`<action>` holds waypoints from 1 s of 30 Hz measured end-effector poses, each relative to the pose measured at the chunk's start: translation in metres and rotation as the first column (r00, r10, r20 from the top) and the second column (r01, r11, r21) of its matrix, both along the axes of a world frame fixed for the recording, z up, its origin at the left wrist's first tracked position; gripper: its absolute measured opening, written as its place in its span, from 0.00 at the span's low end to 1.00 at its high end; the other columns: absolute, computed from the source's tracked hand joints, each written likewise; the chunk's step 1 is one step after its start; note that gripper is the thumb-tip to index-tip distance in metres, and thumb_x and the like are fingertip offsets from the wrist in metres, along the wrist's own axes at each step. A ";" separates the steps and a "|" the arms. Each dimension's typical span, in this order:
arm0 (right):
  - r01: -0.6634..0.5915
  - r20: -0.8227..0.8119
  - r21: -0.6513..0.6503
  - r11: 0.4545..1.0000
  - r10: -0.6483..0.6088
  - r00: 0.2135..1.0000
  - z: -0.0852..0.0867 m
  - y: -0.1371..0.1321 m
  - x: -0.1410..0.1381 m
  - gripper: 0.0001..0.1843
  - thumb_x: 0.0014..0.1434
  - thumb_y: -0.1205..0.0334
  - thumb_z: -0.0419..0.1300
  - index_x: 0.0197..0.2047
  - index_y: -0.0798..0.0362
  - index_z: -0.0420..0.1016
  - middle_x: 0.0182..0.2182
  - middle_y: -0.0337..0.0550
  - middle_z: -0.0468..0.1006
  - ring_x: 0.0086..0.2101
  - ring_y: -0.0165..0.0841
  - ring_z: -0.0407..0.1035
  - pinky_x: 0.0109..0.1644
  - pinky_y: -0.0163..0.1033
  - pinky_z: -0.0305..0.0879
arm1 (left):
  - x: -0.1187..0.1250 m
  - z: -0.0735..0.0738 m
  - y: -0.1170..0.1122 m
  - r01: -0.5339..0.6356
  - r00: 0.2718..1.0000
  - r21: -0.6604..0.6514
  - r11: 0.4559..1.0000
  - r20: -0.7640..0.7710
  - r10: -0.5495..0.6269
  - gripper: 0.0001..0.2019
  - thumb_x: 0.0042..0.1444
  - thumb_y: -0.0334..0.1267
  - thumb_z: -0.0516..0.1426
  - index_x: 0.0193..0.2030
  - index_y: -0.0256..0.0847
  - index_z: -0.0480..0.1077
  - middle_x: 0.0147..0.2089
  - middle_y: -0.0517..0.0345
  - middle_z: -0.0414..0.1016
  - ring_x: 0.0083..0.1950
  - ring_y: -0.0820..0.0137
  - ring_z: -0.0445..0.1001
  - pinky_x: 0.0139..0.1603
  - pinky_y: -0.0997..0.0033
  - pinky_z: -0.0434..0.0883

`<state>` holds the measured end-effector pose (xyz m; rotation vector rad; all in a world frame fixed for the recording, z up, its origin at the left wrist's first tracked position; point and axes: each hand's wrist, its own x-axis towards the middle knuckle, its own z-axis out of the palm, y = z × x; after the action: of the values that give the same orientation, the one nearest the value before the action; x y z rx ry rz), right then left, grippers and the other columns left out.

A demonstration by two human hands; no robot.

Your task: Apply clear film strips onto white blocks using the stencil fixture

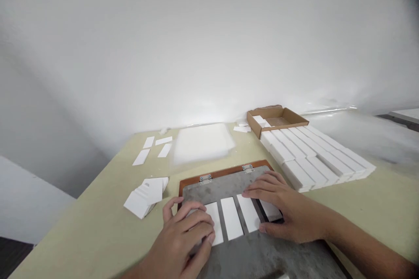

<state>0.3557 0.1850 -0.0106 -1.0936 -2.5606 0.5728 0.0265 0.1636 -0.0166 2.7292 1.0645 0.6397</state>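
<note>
Before me lies a grey metal plate (235,250) with a brown border and two hinges along its far edge. A row of white rectangular cards sits across it, among them a middle card (232,218) and one right of it (248,212). My left hand (188,235) rests at the row's left end, fingers bent and apart, fingertips on or beside the leftmost visible card (214,222). My right hand (284,205) spreads over the right end, thumb and forefinger apart near opposite ends of a card. A further card (271,210) shows partly beneath that hand.
Stacked white blocks or card piles (314,157) stand at the right, behind them an open cardboard box (281,117) with some white pieces. Loose cards (141,157) and a fanned pile (145,196) lie left. A blurred white sheet or stack (203,141) sits at the back.
</note>
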 end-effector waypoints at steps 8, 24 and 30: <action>0.005 0.008 0.029 1.000 -0.006 1.000 -0.002 -0.002 -0.002 0.31 0.61 0.55 0.68 0.66 0.44 0.73 0.62 0.48 0.76 0.62 0.48 0.66 0.73 0.61 0.48 | -0.005 0.004 0.007 0.136 0.981 0.003 0.991 -0.137 -0.134 0.23 0.66 0.33 0.57 0.65 0.57 0.72 0.61 0.58 0.81 0.65 0.51 0.74 0.70 0.40 0.63; 0.157 0.170 -0.107 0.982 -0.137 0.976 0.015 0.002 0.046 0.48 0.57 0.48 0.73 0.76 0.41 0.60 0.70 0.47 0.67 0.68 0.54 0.58 0.72 0.63 0.56 | -0.004 0.009 0.011 0.185 0.947 0.004 0.983 -0.267 -0.177 0.24 0.69 0.35 0.56 0.70 0.58 0.68 0.69 0.61 0.75 0.70 0.52 0.71 0.71 0.40 0.66; 0.133 0.173 -0.127 0.983 -0.110 0.979 0.017 0.006 0.042 0.44 0.60 0.41 0.70 0.75 0.43 0.64 0.69 0.49 0.67 0.67 0.54 0.58 0.73 0.63 0.52 | -0.006 0.010 0.012 0.297 0.919 0.102 0.949 -0.300 -0.256 0.26 0.68 0.33 0.57 0.71 0.56 0.67 0.72 0.65 0.71 0.73 0.55 0.68 0.75 0.47 0.63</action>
<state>0.3980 0.1910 0.0063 -1.3887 -2.6010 0.6613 0.0210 0.1753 -0.0062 3.0887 0.6735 0.2980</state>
